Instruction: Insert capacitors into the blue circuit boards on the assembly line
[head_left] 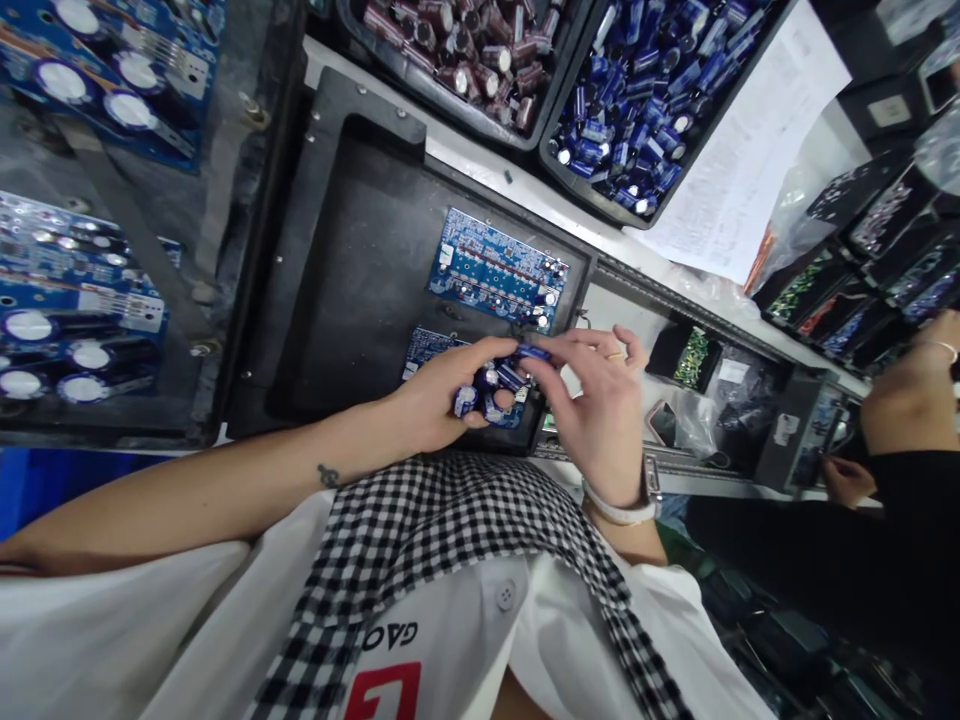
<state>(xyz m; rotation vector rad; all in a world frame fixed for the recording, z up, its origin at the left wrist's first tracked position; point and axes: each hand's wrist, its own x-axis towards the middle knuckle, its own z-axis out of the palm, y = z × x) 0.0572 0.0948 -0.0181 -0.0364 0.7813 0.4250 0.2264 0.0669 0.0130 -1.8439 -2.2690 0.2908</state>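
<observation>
Several blue capacitors [465, 401] lie gathered in my left hand [442, 390], whose fingers curl around them. My right hand [592, 390] meets it, thumb and forefinger pinching one more blue capacitor [533, 352] at the left thumb's tip. Just beyond the hands, a blue circuit board [499, 268] sits in a black tray frame [352, 260], with small parts standing along its right end. A second circuit board [429, 345] lies nearer to me, largely covered by my hands and the capacitors.
Behind the frame stand a bin of brown capacitors [480, 50] and a bin of blue capacitors [637, 100], beside paper sheets [735, 150]. Populated boards [82, 310] occupy the left. At right, a co-worker's hand [847, 480] is near a grey box [795, 430] on the rail.
</observation>
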